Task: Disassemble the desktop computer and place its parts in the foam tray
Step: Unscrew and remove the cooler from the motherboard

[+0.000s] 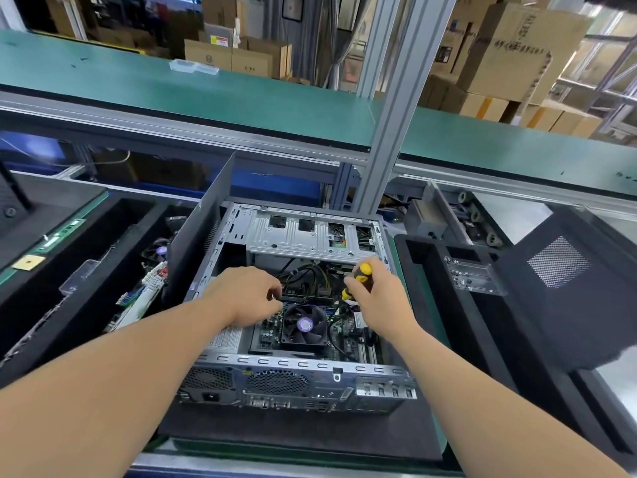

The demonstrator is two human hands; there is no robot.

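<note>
The desktop computer [293, 305] lies on its side, side panel off, showing the motherboard [348, 336], a black CPU fan [304, 325] and a silver drive cage [310, 236]. The black foam tray [86, 270] lies just left, holding removed parts.

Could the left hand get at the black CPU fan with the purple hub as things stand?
Probably yes. The left hand hovers inside the open grey computer case, just beside the black CPU fan with the purple hub, and nothing covers the fan.

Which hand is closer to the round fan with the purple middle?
Left. The left hand sits just up-left of the fan, almost at its corner. The right hand, gripping the screwdriver, is further off, up-right.
</note>
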